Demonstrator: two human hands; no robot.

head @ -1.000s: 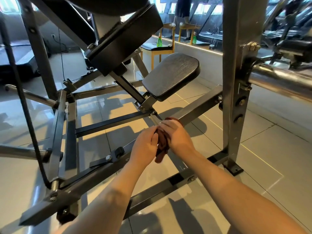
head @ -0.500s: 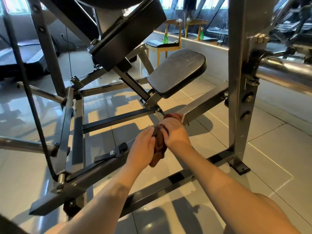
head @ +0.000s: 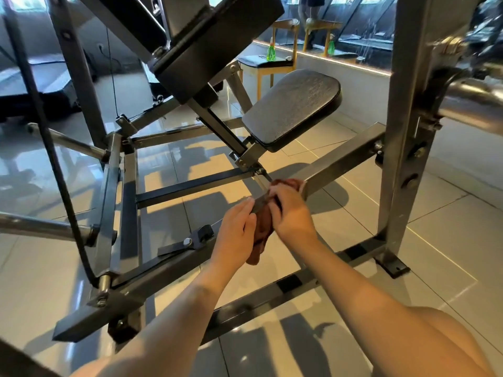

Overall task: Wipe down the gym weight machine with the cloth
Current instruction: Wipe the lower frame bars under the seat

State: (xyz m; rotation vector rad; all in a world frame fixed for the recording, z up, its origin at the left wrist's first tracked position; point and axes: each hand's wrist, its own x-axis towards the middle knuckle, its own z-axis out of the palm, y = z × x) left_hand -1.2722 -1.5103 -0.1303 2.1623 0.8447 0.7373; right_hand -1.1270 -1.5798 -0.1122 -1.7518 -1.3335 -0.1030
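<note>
At the left a black cable [head: 51, 148] loops down the gym weight machine [head: 110, 197]. Near the middle, the left hand [head: 235, 231] curls round the hanging end of the brown cloth [head: 261, 236], bunched on the sloping bar [head: 343, 156] just below the padded seat [head: 294, 107]. The right hand [head: 292, 213] grips the cloth's upper part against that bar. An upright post [head: 405, 148] stands at the right.

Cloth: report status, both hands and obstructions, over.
Left hand and right hand both gripping the cloth. Cloth at lower end of slanted frame bar. Seat bracket close above.
</note>
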